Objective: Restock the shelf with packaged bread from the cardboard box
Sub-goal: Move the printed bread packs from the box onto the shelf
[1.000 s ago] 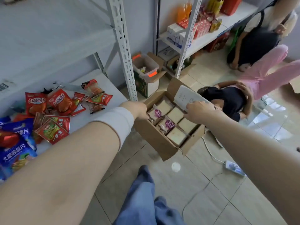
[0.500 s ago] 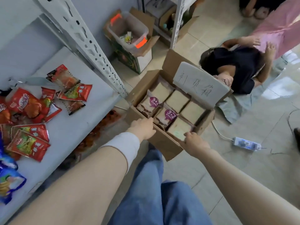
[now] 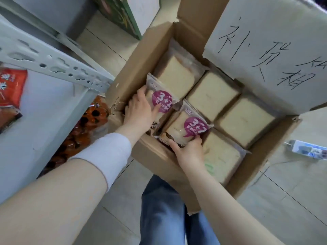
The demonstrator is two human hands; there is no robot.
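Both-handed grab: left hand (image 3: 139,110) clasps one clear-wrapped bread pack with purple label (image 3: 160,101), right hand (image 3: 188,151) grips the second purple-label pack (image 3: 185,128). Both packs sit inside the open brown cardboard box (image 3: 150,152), probably not lifted; grey metal shelf (image 3: 44,106) just left.

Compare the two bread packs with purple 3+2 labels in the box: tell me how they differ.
The far 3+2 pack is gripped by the left hand from its left side; the near 3+2 pack is held by the right hand at its bottom edge. The far pack lies beside the cardboard box wall; the near one sits toward the middle. Both show the label face up and rest atop plain-side packs.
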